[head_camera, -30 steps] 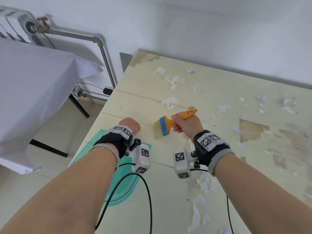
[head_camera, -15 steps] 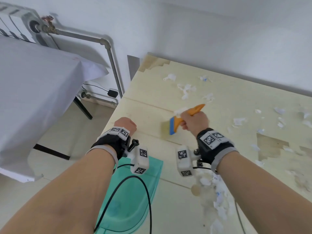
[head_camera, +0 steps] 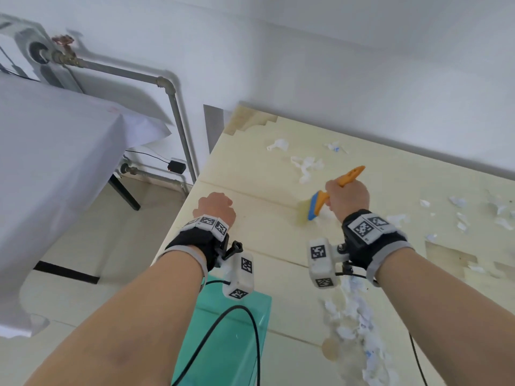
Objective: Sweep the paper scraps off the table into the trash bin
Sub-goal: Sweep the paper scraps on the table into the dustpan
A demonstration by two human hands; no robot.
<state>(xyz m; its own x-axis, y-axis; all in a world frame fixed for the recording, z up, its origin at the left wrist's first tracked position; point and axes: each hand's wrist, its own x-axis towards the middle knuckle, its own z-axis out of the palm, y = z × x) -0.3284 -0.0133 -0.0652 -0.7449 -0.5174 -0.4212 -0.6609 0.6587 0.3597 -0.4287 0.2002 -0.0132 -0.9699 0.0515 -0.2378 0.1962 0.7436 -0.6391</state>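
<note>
White paper scraps (head_camera: 306, 165) lie scattered over the pale wooden table (head_camera: 250, 174), with a long heap of scraps (head_camera: 359, 324) under my right forearm. My right hand (head_camera: 348, 199) grips the orange handle of a small brush (head_camera: 320, 203) with a blue band, its bristles down on the table left of the hand. My left hand (head_camera: 216, 204) rests as a fist near the table's left edge, its fingers tucked out of sight. The teal trash bin (head_camera: 231, 330) stands below that edge under my left forearm, its inside partly hidden by the arm and a cable.
More scraps (head_camera: 459, 218) dot the table's right side, where the surface is chipped. A table under a white cloth (head_camera: 55, 162) stands to the left across a strip of floor. A radiator and grey pipe (head_camera: 172, 112) run along the white wall.
My right hand has carried the brush away from me up the table, closer to the far scraps. The view has shifted, showing more of the teal bin. My left hand stays at the edge.
</note>
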